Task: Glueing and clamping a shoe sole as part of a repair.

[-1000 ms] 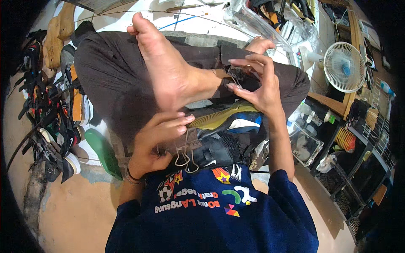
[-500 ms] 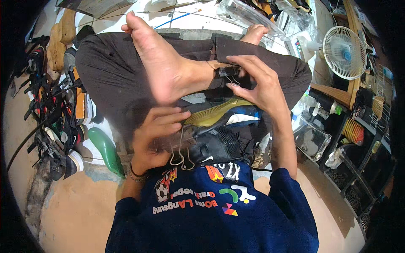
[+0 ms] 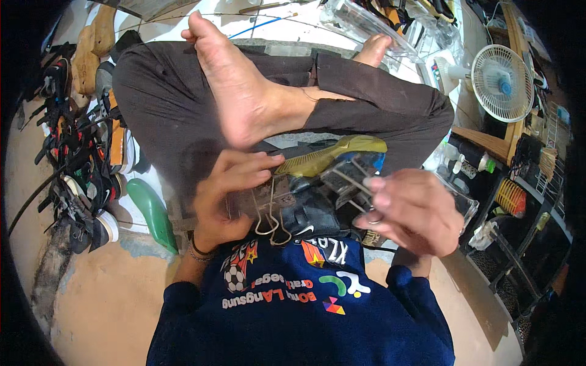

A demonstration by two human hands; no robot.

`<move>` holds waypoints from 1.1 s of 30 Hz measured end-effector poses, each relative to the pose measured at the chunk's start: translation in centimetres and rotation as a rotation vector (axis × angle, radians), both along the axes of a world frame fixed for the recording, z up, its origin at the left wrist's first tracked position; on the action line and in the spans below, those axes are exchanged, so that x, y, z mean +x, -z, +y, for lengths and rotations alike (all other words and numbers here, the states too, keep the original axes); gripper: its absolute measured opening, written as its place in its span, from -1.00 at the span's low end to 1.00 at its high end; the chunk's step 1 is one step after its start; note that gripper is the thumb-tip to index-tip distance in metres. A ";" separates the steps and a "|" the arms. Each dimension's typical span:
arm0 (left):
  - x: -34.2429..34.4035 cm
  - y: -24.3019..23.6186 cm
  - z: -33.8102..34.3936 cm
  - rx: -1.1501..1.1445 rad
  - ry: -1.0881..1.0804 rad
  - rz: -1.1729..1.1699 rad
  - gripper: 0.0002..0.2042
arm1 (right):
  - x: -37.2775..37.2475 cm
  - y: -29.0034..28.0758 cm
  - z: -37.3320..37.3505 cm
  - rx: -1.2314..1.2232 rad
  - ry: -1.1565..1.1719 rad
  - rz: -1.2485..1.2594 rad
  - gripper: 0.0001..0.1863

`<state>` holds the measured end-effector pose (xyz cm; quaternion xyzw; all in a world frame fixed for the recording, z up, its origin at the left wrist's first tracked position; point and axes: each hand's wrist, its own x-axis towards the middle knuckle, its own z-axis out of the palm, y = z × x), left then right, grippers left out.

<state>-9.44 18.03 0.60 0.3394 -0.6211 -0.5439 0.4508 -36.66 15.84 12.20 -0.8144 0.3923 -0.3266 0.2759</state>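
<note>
A black-and-blue shoe (image 3: 306, 213) lies on its side across my lap, its yellowish sole (image 3: 332, 154) facing away from me. My left hand (image 3: 229, 189) curves around the shoe's left end, fingertips resting at the sole's edge. Beside that palm, a binder clip (image 3: 266, 222) with long wire handles sits at this end of the shoe. My right hand (image 3: 418, 210) pinches the wire handles of a second binder clip (image 3: 349, 178), held over the shoe's right part. The hand is slightly blurred, and whether this clip touches the shoe I cannot tell.
My crossed legs in dark trousers (image 3: 165, 116) frame the shoe, a bare foot (image 3: 244, 104) just beyond it. Shoes (image 3: 67, 152) and a green shoe last (image 3: 149, 210) lie at left. A white fan (image 3: 502, 83) and a black rack (image 3: 519, 244) stand at right.
My right hand has come down and toward me, bringing the second binder clip from near my ankle to over the shoe. The left hand has stayed nearly in place.
</note>
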 end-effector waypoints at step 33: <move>-0.6 -2.2 0.1 0.056 0.067 -0.084 -0.44 | 0.7 3.1 1.4 0.113 0.059 -0.137 -0.49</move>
